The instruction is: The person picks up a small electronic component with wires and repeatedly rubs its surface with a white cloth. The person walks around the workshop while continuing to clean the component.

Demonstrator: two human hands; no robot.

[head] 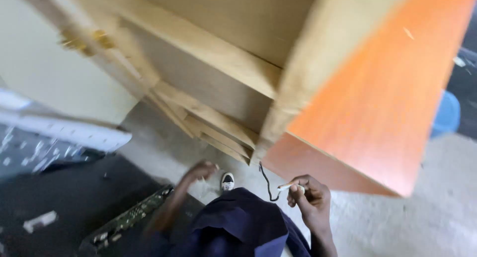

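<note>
Cabinet looms overhead, orange side to the right. Left hand (blurred, grip unclear) hovers over the floor near a circuit board. Right hand pinches a thin white stick beside a dangling black wire; holding it steady would probably help.

The left hand sits just left of centre in the lower part of the frame, blurred, its arm running down and left toward the bottom edge. Its fingers look loosely curled and pointed away from the camera; whether they grip anything cannot be told. The right hand is lower right of centre, its forearm rising from the bottom edge. Its wrist is bent, the back of the hand faces right, and the fingers are curled in, pinched together with the thumb toward the left. A dark-blue-clad knee fills the bottom centre between both arms.
</note>
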